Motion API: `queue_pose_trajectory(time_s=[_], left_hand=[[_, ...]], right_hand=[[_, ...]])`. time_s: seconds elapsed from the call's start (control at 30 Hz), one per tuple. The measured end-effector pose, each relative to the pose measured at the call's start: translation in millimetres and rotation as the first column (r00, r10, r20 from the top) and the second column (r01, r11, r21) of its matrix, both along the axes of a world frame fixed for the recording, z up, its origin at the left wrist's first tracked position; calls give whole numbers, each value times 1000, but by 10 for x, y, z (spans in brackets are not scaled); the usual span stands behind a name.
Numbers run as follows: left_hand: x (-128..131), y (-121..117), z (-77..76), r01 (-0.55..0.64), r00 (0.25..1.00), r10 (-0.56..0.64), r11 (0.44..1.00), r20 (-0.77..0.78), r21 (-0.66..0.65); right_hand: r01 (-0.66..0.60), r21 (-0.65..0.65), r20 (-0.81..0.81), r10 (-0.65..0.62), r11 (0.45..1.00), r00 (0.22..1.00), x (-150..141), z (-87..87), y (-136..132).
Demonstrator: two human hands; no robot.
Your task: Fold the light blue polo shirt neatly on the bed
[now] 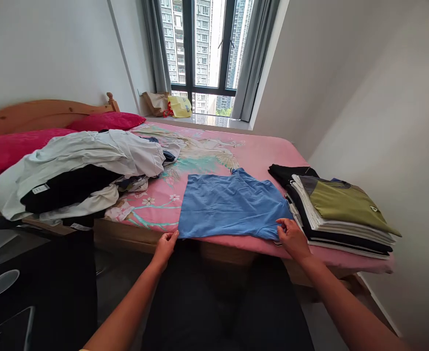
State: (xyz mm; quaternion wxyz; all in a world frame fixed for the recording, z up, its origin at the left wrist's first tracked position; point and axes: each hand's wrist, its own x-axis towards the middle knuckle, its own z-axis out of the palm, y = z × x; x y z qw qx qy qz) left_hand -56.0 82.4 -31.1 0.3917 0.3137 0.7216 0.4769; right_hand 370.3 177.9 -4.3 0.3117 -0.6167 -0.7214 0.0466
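Observation:
A blue shirt (232, 204) lies spread on the near edge of the bed, its collar toward the far right. My left hand (166, 246) pinches the shirt's near left corner between thumb and fingers. At the near right part of the shirt, my right hand (291, 236) has its fingers bent onto the cloth and seems to grip it by the sleeve side. Just right of that hand is a stack of folded clothes (346, 214), with an olive and grey shirt on top.
A loose heap of white and black clothes (90, 161) covers the bed's left side, before red pillows (104, 120). The pink floral bedsheet (261, 146) stretches to the window. A dark table (64, 292) at lower left bears a phone (9, 331) and a round cup (1, 284).

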Motion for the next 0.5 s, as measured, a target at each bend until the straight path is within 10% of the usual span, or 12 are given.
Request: queue_pose_trajectory(time_s=[0.17,0.5], left_hand=[[7,-20,-32,108,974,-84,989,210,-105],[97,190,22,127,834,-5,975,552,-183]], right_hand=[[-102,71,125,93,992,988,-157,-218,-195],[74,112,156,-91,991,984,391,-529,-494]])
